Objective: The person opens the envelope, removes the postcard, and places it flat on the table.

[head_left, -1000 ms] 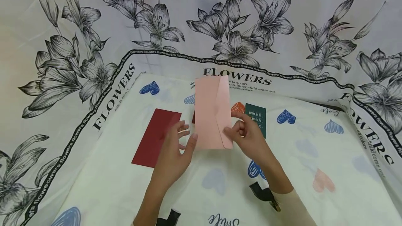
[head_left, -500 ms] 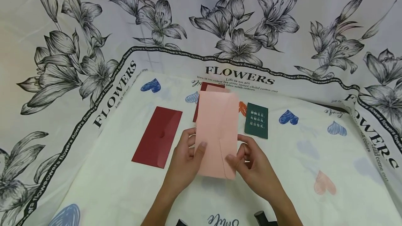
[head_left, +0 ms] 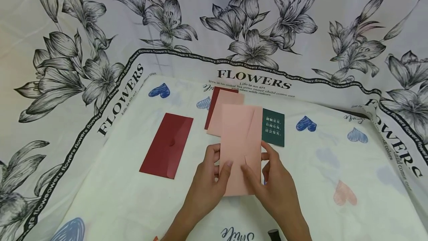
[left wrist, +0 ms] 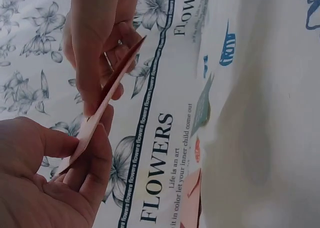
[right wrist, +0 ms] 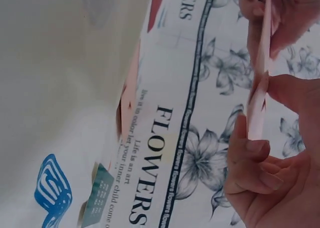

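Both hands hold a pink envelope upright above the cloth, flap side toward me. On its left edge, my left hand grips low down, thumb in front and fingers behind. My right hand pinches it from the right, its thumb lying on the flap's lower part and its fingers at the back. Seen edge-on in the right wrist view, the envelope has the flap slightly lifted beside the right thumb. In the left wrist view the left thumb presses one face.
A dark red envelope lies to the left on the cloth. Behind the held envelope, another pink one overlaps a red one. A green card with white writing lies at the right, partly covered in this view.
The left hand has closed on the envelope's left edge, where it was apart before. The envelope has come lower and nearer, then slightly right. The right thumb has slid inward over the flap.
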A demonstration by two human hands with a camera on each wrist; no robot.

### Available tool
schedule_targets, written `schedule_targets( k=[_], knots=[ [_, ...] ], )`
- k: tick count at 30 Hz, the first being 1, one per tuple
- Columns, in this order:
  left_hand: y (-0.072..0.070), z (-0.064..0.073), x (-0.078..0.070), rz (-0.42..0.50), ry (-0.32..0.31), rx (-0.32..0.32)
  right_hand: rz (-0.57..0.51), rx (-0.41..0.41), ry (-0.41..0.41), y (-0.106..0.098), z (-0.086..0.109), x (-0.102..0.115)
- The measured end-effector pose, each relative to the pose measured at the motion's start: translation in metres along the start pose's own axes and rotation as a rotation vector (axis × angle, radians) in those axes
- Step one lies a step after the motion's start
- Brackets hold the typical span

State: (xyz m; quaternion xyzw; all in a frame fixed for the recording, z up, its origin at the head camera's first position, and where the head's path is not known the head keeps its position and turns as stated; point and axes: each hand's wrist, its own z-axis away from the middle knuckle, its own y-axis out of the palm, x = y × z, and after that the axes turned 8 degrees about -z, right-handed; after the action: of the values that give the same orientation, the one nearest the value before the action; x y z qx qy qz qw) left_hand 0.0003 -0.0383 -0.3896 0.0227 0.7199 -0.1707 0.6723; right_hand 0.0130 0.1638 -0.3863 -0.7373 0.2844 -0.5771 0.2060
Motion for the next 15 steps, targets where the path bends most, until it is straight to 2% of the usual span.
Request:
schedule_targets(
  k=[3, 10, 15],
  knots=[
    [0.001, 0.001, -0.001, -0.011, 0.005, 0.015, -0.013, -0.014, -0.018, -0.002, 0.003, -0.002],
    [-0.001, -0.001, -0.001, 0.009, 0.0, 0.019, -0.224, -0.03, 0.035, -0.013, 0.01, -0.005],
    [-0.001, -0.001, 0.0, 0.038, 0.015, 0.021, -0.305, -0.024, 0.027, -0.021, 0.013, -0.006]
  ],
)
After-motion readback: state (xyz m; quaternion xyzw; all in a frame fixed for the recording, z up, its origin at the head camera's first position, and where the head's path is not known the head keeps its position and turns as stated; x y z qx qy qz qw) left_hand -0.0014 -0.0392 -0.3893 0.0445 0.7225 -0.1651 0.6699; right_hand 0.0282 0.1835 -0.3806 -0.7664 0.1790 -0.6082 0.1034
